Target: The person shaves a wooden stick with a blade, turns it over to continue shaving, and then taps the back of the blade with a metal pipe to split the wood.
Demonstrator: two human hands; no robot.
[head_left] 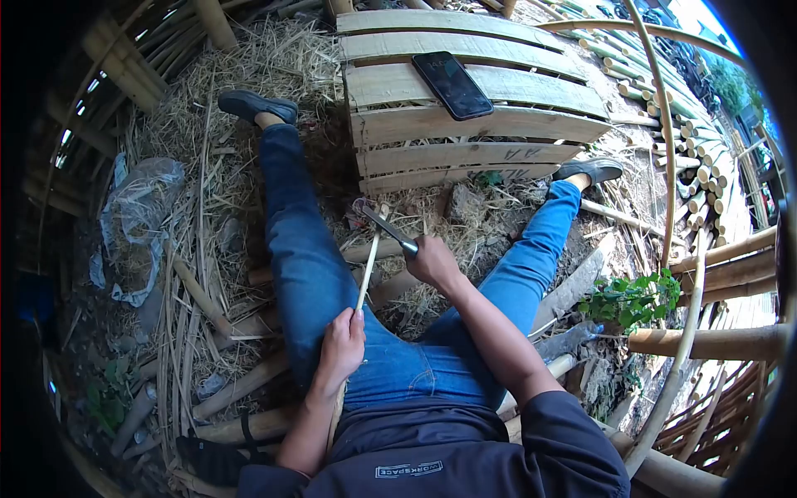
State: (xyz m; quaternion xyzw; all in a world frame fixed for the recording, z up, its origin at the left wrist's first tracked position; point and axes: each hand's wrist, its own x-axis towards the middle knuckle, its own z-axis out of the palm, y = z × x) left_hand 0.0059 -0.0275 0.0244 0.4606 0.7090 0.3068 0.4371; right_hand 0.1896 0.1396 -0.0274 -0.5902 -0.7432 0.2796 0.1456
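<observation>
My left hand (341, 347) is closed round a thin pale bamboo strip (369, 272), near my left thigh. The strip slants up and away from the fist, and its lower part runs back under my forearm. In my right hand (433, 264) is a knife (387, 227), gripped by its handle between my spread legs. Its blade points up and left and overlaps the strip close to the far end. Jeans cover both legs (311, 257), stretched out on either side of the hands.
Beyond the hands stands a wooden slatted crate (390, 87) with a phone (452, 85) on top. Straw and shavings (274, 66) cover the ground. A crumpled plastic bag (141, 207) lies left. Bamboo poles (701, 174) are stacked right, near a leafy plant (635, 299).
</observation>
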